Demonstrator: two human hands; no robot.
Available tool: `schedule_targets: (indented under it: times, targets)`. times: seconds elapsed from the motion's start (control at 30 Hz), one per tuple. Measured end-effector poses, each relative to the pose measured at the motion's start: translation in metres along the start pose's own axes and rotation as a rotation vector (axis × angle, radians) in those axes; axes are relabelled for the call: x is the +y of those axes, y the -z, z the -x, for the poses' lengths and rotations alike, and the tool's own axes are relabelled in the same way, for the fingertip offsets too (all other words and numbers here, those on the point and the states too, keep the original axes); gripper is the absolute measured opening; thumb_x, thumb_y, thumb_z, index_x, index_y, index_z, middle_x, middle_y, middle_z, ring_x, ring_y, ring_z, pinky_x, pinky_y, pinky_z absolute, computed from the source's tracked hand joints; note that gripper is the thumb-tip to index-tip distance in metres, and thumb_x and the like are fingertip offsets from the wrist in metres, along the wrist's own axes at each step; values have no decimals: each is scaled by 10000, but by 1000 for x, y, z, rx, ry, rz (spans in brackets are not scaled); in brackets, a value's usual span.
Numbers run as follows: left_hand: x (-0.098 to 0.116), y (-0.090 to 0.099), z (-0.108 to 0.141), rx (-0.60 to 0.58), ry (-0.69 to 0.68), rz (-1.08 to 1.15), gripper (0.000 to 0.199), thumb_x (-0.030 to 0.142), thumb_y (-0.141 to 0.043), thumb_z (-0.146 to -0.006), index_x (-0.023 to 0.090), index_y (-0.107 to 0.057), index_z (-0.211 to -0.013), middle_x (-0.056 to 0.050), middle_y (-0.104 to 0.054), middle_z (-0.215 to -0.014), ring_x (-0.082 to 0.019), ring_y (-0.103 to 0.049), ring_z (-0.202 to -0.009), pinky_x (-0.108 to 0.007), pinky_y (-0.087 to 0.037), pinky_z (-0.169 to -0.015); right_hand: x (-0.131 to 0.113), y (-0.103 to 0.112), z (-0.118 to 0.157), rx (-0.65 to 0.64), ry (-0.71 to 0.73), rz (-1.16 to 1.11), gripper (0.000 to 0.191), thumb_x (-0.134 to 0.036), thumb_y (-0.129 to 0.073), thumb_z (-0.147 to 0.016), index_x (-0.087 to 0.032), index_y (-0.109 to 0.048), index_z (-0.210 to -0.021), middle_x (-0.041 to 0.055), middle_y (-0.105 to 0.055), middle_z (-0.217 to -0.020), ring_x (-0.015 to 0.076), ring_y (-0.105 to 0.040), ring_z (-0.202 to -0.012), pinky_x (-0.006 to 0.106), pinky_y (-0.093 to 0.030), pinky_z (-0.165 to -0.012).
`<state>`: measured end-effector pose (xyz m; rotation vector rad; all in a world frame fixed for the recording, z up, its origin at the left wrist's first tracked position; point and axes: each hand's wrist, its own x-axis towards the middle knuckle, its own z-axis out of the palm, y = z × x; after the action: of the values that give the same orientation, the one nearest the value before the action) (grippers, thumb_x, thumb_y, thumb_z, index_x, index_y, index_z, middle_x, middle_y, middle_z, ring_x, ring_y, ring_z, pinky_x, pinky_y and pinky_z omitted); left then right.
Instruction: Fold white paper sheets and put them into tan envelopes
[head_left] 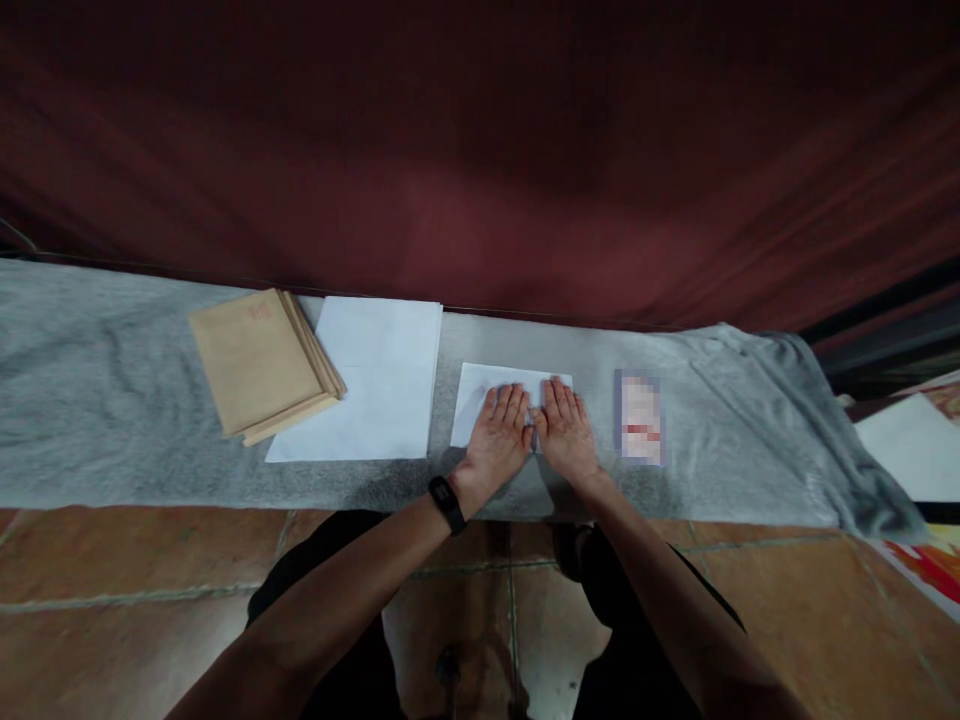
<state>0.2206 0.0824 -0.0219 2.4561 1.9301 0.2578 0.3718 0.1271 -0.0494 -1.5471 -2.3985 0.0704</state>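
Observation:
A white sheet of paper (480, 380), seemingly folded, lies on the grey cloth in front of me. My left hand (501, 432) rests flat on its middle, fingers stretched forward. Beside it my right hand (564, 425) presses flat on the paper's right part, with the two thumbs close together. Both palms cover much of the lower half of the sheet. To the left lies a stack of larger white paper (375, 390). Overlapping its left edge is a fanned pile of brown envelopes (259, 360), the top one bearing small red print.
A pixelated, blurred rectangular item (640, 418) lies right of my hands. The grey cloth (739, 430) covers a long narrow surface. Behind it hangs a dark red curtain (450, 200). White paper and colourful printed material (919, 450) sit at the far right; below is a tiled floor (135, 560).

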Motion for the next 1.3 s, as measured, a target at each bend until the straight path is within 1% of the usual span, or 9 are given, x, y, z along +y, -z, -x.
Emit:
schedule_targets:
  times: [0.2, 0.4, 0.53, 0.6, 0.7, 0.8, 0.93, 1.1, 1.3]
  targets:
    - [-14, -4, 4, 44, 24, 84, 608, 365, -330, -1074, 45, -367, -1590, -170, -327, -1685, -282, -270, -1587, -486, -236, -1299, 3, 2, 4, 25, -15, -6, 618, -418, -326, -1103, -48, -381, -1595, 192, -363, -1669, 308, -329, -1555, 522, -272, -1264]
    - [-40, -5, 4, 39, 132, 76, 635, 372, -303, -1069, 10, -352, -1590, -207, -327, -1673, -298, -279, -1582, -502, -242, -1296, 3, 6, 7, 17, -33, 0, 648, -439, -372, -1096, -32, -367, -1599, 187, -354, -1671, 327, -347, -1546, 505, -270, -1271]
    - [-51, -5, 10, 63, 196, 65, 639, 371, -307, -1058, 21, -358, -1590, -214, -346, -1662, -320, -318, -1565, -541, -257, -1286, 4, 9, 9, 16, -69, -4, 629, -400, -381, -1093, -10, -379, -1587, 210, -353, -1663, 340, -344, -1548, 538, -259, -1272]
    - [-50, -5, 11, 112, 205, 57, 640, 362, -302, -1056, 3, -358, -1583, -232, -349, -1657, -328, -302, -1570, -547, -249, -1287, 2, 10, 9, 24, -98, -15, 609, -369, -362, -1094, -4, -387, -1580, 220, -348, -1662, 339, -338, -1552, 553, -248, -1274]
    - [-40, -8, 6, 153, 152, 81, 633, 337, -294, -1054, 4, -334, -1590, -228, -349, -1662, -311, -263, -1585, -534, -245, -1294, -8, 12, 3, 21, -96, -56, 598, -353, -318, -1099, -21, -369, -1594, 199, -337, -1673, 319, -320, -1564, 541, -232, -1287]
    - [-25, -13, -5, 124, 78, 130, 606, 267, -274, -1043, 32, -324, -1599, -196, -364, -1667, -276, -259, -1588, -503, -257, -1296, -20, 10, -6, -10, -35, -111, 591, -370, -290, -1104, -66, -370, -1605, 151, -336, -1685, 273, -296, -1579, 497, -241, -1296]
    - [-16, -17, -15, 78, 62, 128, 598, 219, -250, -1034, 4, -337, -1585, -210, -362, -1663, -284, -251, -1590, -509, -234, -1301, -22, 6, -10, -32, -4, -120, 572, -377, -277, -1113, -86, -417, -1585, 134, -380, -1668, 244, -325, -1568, 463, -244, -1299]
    - [-29, -15, -14, 81, 79, 95, 614, 297, -271, -1050, 12, -338, -1590, -206, -346, -1671, -292, -255, -1589, -512, -235, -1297, -8, 6, -7, 2, -29, -65, 616, -430, -363, -1100, -63, -389, -1594, 168, -365, -1668, 278, -332, -1562, 477, -269, -1284]
    - [-47, -13, -12, 112, 149, 75, 653, 363, -250, -1054, -8, -361, -1579, -229, -339, -1663, -309, -275, -1582, -520, -236, -1293, 0, 10, -3, -2, -68, -35, 673, -484, -378, -1090, -51, -361, -1605, 183, -354, -1671, 307, -340, -1557, 490, -281, -1275]
